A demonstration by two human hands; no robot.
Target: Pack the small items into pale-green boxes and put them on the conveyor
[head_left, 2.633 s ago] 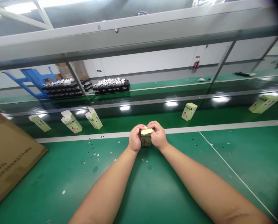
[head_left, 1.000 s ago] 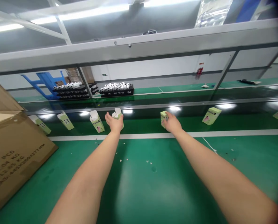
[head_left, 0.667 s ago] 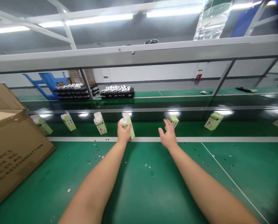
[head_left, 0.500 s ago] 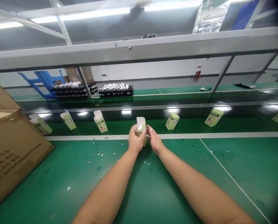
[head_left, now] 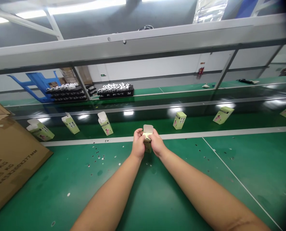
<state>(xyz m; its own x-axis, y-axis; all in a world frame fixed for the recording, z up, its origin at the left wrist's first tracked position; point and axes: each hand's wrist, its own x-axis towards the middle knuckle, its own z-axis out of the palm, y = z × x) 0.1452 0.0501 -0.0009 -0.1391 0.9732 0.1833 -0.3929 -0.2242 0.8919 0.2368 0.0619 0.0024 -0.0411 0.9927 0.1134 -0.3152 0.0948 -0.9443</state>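
A small light-green carton [head_left: 147, 146] stands upright between my hands at the near edge of the belt, its white top flap raised at the back. My left hand [head_left: 138, 144] grips its left side, thumb at the top edge. Around the right side is my right hand [head_left: 157, 143], with its thumb also at the top, by the side flaps. To the left on the belt are several similar cartons with raised flaps, the nearest being an open carton [head_left: 105, 124]. On the right stands a closed carton [head_left: 179, 120], with another closed carton [head_left: 223, 115] farther along.
A large brown cardboard box [head_left: 10, 160] occupies the left of the green table [head_left: 85, 199]. Small dark and white specks are scattered over the tabletop. Beyond the belt, black trays [head_left: 116, 93] hold black-and-white ball-like items. A grey beam [head_left: 143, 45] crosses overhead.
My right hand has closed onto the carton's right side, and both thumbs are now at its top. The side flaps appear folded inward. The view has shifted slightly.
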